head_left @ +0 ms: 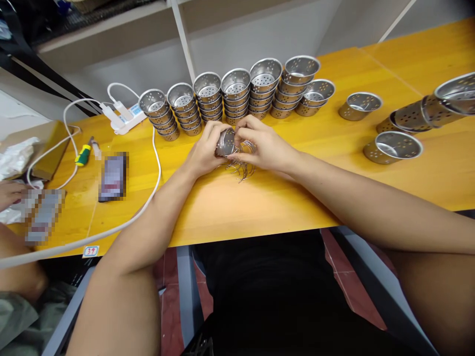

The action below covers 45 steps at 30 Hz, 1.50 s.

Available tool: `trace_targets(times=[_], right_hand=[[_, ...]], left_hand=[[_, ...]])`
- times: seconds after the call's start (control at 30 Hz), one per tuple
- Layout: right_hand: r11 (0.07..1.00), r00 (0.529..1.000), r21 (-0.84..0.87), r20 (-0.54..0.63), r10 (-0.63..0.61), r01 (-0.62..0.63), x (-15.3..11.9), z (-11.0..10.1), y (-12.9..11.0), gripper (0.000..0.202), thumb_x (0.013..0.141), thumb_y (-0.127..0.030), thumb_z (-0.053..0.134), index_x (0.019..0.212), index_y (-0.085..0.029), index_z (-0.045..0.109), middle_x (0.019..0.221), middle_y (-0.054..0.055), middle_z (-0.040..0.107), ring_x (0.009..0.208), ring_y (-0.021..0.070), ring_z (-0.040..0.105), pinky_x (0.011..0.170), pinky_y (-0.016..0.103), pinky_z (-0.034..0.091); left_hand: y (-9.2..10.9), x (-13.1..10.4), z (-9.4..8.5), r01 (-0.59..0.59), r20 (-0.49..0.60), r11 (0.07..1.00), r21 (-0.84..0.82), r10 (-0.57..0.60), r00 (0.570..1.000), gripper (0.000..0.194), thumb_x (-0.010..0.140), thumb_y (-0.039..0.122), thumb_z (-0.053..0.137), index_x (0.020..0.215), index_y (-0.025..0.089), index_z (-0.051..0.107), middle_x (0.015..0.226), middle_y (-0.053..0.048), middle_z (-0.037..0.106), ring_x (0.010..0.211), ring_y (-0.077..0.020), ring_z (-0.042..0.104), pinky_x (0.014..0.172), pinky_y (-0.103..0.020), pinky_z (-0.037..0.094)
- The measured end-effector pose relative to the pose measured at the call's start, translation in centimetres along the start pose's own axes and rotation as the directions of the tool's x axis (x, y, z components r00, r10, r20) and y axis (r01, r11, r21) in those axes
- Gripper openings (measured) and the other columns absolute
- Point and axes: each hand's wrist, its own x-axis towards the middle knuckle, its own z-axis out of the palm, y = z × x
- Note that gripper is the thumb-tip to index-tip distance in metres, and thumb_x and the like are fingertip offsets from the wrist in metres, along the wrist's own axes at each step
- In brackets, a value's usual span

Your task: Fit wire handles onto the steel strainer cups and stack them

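Note:
My left hand is wrapped round a small perforated metal cup, tilted on its side just above the table. At the cup's rim, the fingers of my right hand are pinched together; whatever they grip is too small to make out. Several thin curved wire pieces lie in a loose pile on the table under and beside my right hand. Behind my hands stand stacks of matching perforated metal cups in a row.
On the right are a single cup, another cup and a toppled stack. A power strip with a white cable, a screwdriver and a phone lie left. Another person's hand is at the far left.

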Motion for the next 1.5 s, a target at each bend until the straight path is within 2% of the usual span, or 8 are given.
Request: trace_targets(times=[0.13, 0.3, 0.77, 1.03, 1.13, 1.23, 1.37, 1.5], right_hand=[[0.999, 0.999, 0.032, -0.042, -0.006, 0.007, 0.0, 0.2, 0.1, 0.031, 0.095, -0.047, 0.092, 0.100, -0.024, 0.072, 0.123, 0.010, 0.067, 0.116, 0.0333, 0.066, 0.107, 0.054, 0.059], [0.997, 0.998, 0.076, -0.054, 0.012, -0.008, 0.1, 0.1, 0.3, 0.033, 0.094, -0.050, 0.095, 0.095, -0.023, 0.076, 0.122, 0.010, 0.067, 0.114, 0.0320, 0.066, 0.107, 0.054, 0.059], [0.998, 0.997, 0.068, -0.075, -0.004, 0.009, 0.1, -0.3, 0.2, 0.047, 0.099, -0.071, 0.088, 0.093, -0.025, 0.079, 0.125, 0.012, 0.069, 0.119, 0.0342, 0.067, 0.112, 0.058, 0.058], [0.994, 0.986, 0.086, -0.143, 0.082, -0.070, 0.3, -0.2, -1.2, 0.064, 0.094, -0.090, 0.083, 0.095, -0.026, 0.081, 0.126, 0.012, 0.071, 0.124, 0.0351, 0.067, 0.118, 0.059, 0.056], [0.981, 0.995, 0.184, -0.063, 0.077, -0.064, 0.5, -1.1, -1.4, 0.066, 0.087, -0.092, 0.088, 0.091, -0.026, 0.082, 0.124, 0.012, 0.073, 0.122, 0.0340, 0.069, 0.117, 0.057, 0.058], [0.961, 0.998, 0.270, 0.054, 0.038, -0.051, 0.4, -2.3, -0.7, 0.062, 0.084, -0.087, 0.095, 0.090, -0.026, 0.084, 0.123, 0.012, 0.073, 0.120, 0.0330, 0.071, 0.116, 0.056, 0.060], [0.988, 0.992, 0.145, 0.123, 0.030, -0.048, -0.3, -3.4, 1.8, 0.061, 0.088, -0.086, 0.091, 0.093, -0.026, 0.084, 0.124, 0.012, 0.072, 0.119, 0.0334, 0.070, 0.111, 0.056, 0.061], [0.995, 0.961, -0.008, 0.259, 0.098, -0.100, -1.0, -3.3, 3.9, 0.068, 0.091, -0.092, 0.082, 0.101, -0.025, 0.083, 0.117, 0.013, 0.072, 0.105, 0.0333, 0.071, 0.097, 0.055, 0.064]], left_hand=[[-0.1, 0.0, 0.0, 0.001, 0.001, 1.000, -0.002, -0.001, 1.000, 0.087, 0.100, 0.094, 0.062, 0.156, 0.029, 0.055, 0.146, -0.015, 0.064, 0.140, -0.0337, 0.069, 0.120, -0.054, 0.063], [-0.4, 0.0, 0.1, 0.016, 0.016, 1.000, -0.002, -0.016, 1.000, 0.092, 0.096, 0.097, 0.065, 0.157, 0.029, 0.053, 0.148, -0.015, 0.063, 0.144, -0.0353, 0.067, 0.125, -0.057, 0.061], [-0.5, 0.3, 0.2, 0.009, -0.002, 0.999, -0.032, -0.009, 1.000, 0.093, 0.094, 0.099, 0.064, 0.158, 0.031, 0.050, 0.150, -0.016, 0.063, 0.148, -0.0367, 0.066, 0.130, -0.062, 0.057], [0.1, 0.6, -0.5, 0.059, -0.019, 0.998, 0.011, -0.059, 0.998, 0.096, 0.092, 0.102, 0.063, 0.158, 0.033, 0.053, 0.154, -0.017, 0.062, 0.155, -0.0405, 0.062, 0.133, -0.068, 0.054], [-0.2, 0.5, -0.7, 0.069, -0.023, 0.998, -0.014, -0.069, 0.997, 0.097, 0.090, 0.101, 0.068, 0.158, 0.033, 0.053, 0.156, -0.017, 0.062, 0.156, -0.0405, 0.062, 0.136, -0.067, 0.053], [-1.3, 0.0, -0.3, 0.128, -0.043, 0.991, -0.034, -0.129, 0.991, 0.104, 0.087, 0.101, 0.072, 0.161, 0.033, 0.045, 0.158, -0.017, 0.061, 0.154, -0.0393, 0.063, 0.135, -0.062, 0.054], [-3.3, -0.7, 0.5, 0.215, -0.094, 0.974, -0.068, -0.220, 0.971, 0.122, 0.082, 0.102, 0.078, 0.168, 0.031, 0.028, 0.160, -0.018, 0.058, 0.151, -0.0386, 0.067, 0.129, -0.059, 0.057], [-2.9, -0.5, 0.2, 0.191, -0.060, 0.981, -0.034, -0.193, 0.979, 0.114, 0.083, 0.100, 0.079, 0.164, 0.030, 0.039, 0.158, -0.018, 0.061, 0.152, -0.0398, 0.066, 0.131, -0.060, 0.055]])
